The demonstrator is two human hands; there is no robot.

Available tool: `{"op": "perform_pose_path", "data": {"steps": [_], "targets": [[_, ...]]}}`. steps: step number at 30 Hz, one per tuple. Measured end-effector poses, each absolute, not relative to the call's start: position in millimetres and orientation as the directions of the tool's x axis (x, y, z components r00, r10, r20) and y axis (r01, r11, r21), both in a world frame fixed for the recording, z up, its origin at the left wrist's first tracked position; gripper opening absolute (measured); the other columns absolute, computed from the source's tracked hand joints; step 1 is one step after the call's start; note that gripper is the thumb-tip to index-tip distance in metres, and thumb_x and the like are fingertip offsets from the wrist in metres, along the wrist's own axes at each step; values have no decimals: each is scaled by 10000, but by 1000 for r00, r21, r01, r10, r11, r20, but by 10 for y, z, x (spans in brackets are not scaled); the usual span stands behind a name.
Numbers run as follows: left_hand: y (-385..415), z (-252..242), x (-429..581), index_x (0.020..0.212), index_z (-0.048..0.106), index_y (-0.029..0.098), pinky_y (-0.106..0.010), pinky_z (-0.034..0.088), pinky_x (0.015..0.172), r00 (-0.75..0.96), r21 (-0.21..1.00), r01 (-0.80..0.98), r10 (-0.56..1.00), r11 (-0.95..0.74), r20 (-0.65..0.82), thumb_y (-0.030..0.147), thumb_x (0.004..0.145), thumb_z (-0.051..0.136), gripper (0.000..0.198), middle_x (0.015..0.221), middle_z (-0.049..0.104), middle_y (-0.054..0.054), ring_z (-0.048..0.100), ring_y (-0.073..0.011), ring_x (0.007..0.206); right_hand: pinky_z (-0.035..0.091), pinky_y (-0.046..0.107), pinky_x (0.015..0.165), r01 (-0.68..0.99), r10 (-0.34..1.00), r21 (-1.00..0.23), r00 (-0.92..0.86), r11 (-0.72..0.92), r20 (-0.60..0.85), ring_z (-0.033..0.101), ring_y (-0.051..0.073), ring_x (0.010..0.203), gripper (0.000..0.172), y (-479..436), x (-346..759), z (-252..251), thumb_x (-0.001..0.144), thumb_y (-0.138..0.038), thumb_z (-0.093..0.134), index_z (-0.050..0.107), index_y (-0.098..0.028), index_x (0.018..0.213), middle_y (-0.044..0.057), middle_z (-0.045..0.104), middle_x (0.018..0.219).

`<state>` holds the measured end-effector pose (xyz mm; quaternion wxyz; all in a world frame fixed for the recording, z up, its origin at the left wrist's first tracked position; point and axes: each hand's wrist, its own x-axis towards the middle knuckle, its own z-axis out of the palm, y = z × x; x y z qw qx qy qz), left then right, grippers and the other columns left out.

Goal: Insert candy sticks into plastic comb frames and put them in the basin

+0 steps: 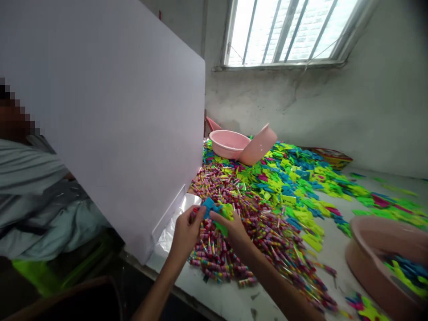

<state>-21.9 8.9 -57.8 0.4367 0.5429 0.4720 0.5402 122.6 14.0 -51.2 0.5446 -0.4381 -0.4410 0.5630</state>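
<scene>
My left hand [187, 228] pinches a small blue plastic piece [210, 206] between thumb and fingers. A bit of red shows at its fingers, too small to make out. My right hand [236, 229] is closed on several yellow and green plastic pieces [228, 211], and its thumb reaches the blue piece. The two hands are close together, above a heap of small wrapped tubes [267, 232] in pink, red and yellow. Behind the tubes spreads a pile of flat green, yellow, blue and pink plastic pieces [287, 187].
Two pink basins [230, 139] lie on the pile at the back, one tipped. Another pink basin [359, 263] with plastic pieces stands at right. A tall white panel [133, 111] rises at left, with a person's grey sleeve [26, 171] beyond it. The white table [207, 294] ends near me.
</scene>
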Motion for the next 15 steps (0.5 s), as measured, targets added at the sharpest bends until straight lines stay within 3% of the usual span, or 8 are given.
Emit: {"op": "perform_pose_path", "data": {"steps": [4, 6, 10, 12, 15], "targets": [[-67, -594, -210, 995, 568, 193, -202, 353, 430, -2, 989, 125, 997, -77, 77, 641, 872, 484, 473, 525, 422, 88, 404, -94, 414, 497, 288, 708, -356, 996, -933, 51, -57, -80, 629, 184, 746, 366, 0, 1254, -547, 630, -395, 855, 685, -184, 876, 10, 692, 817], [-126, -570, -280, 1074, 514, 214, -201, 356, 432, 28, 986, 164, 999, -28, 24, 643, 887, 457, 471, 532, 436, 98, 419, -101, 407, 499, 272, 671, -340, 989, -929, -26, -144, -144, 628, 172, 714, 367, -59, 1335, -496, 616, -376, 867, 683, -184, 869, 3, 686, 801], [-238, -467, -431, 905, 512, 211, -232, 416, 551, 199, 957, 257, 976, -137, 86, 560, 947, 425, 362, 612, 516, 53, 515, -126, 540, 488, 258, 617, -217, 920, -912, -268, -347, -286, 615, 154, 660, 441, -160, 1483, -392, 578, -358, 891, 684, -191, 930, -12, 674, 782], [-305, -392, -480, 794, 507, 200, -255, 428, 636, 259, 922, 327, 958, -209, 126, 505, 970, 417, 363, 678, 557, 18, 549, -144, 645, 491, 264, 666, -144, 907, -933, -325, -329, -269, 619, 158, 700, 466, -194, 1515, -367, 581, -369, 893, 686, -190, 958, -10, 678, 802], [-410, -275, -535, 886, 546, 206, -271, 421, 709, 310, 852, 448, 941, -270, 135, 421, 990, 406, 277, 800, 606, -2, 570, -158, 752, 480, 269, 733, -62, 915, -973, -356, -224, -188, 610, 165, 754, 420, -233, 1528, -328, 627, -387, 871, 691, -191, 952, -9, 673, 816]]}}
